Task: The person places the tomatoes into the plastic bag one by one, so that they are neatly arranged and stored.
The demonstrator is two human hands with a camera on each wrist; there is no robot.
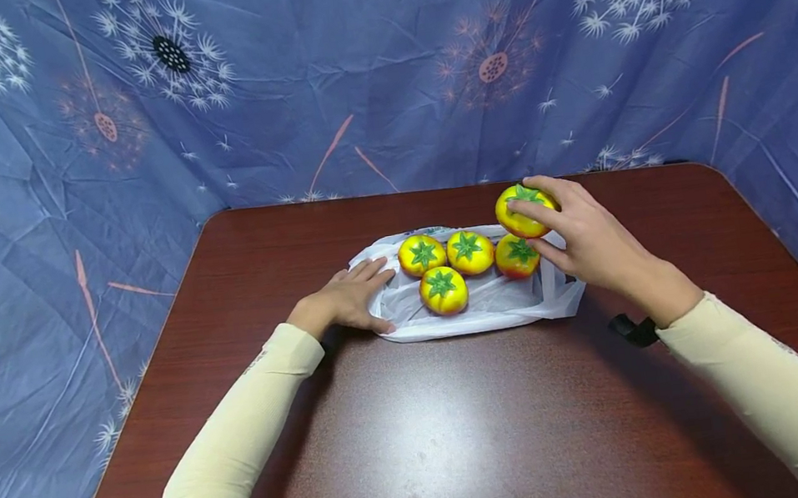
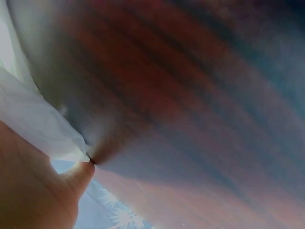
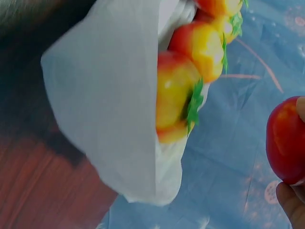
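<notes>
A white plastic bag [image 1: 490,304] lies spread on the table, with several yellow-red tomatoes [image 1: 443,291] topped by green star-shaped leaves on it. My right hand [image 1: 582,233] holds another tomato [image 1: 518,221] between thumb and fingers, above the bag's right end. Its red underside shows at the right edge of the right wrist view. Just below the held one sits a tomato [image 1: 517,257] beside the bag's handle strap. On the bag's left end rests my left hand [image 1: 348,298], fingers spread. In the left wrist view its thumb [image 2: 78,179] touches the white plastic [image 2: 43,119].
The dark red wooden table [image 1: 424,439] has rounded far corners. Behind it and along both sides hangs a blue cloth [image 1: 344,63] with dandelion prints. A black band [image 1: 633,330] is on my right wrist.
</notes>
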